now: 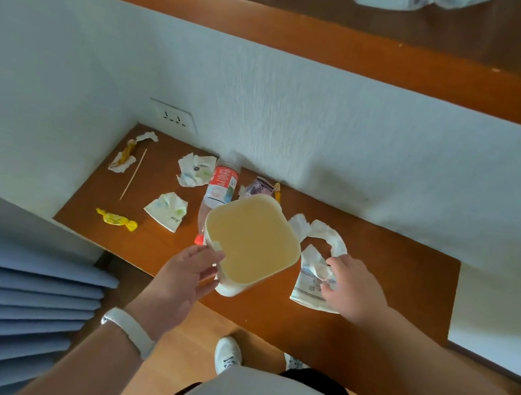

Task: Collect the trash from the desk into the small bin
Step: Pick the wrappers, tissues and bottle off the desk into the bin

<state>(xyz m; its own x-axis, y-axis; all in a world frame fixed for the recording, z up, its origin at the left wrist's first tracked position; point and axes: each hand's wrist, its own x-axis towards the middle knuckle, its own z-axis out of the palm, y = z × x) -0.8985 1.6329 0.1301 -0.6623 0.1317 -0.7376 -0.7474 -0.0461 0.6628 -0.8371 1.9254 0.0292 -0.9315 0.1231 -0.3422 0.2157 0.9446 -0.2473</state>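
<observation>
A small white bin (229,287) with a closed beige lid (252,237) stands near the front edge of the wooden desk (395,273). My left hand (188,275) touches its left front corner, fingers apart. My right hand (352,288) rests on a crumpled printed wrapper (307,291) to the right of the bin, fingers curled over it. A twisted white tissue (325,235) lies just behind that hand. A plastic bottle (221,187) with a red label lies behind the bin. A yellow candy (116,219), two crumpled papers (167,210) (195,170) and a thin stick (133,174) lie to the left.
A yellow-and-white wrapper (125,154) lies in the desk's back left corner, below a wall socket (174,116). A purple wrapper (259,186) lies against the wall behind the bin. A wooden shelf (281,33) hangs overhead. Blue curtain folds (1,298) hang at the left.
</observation>
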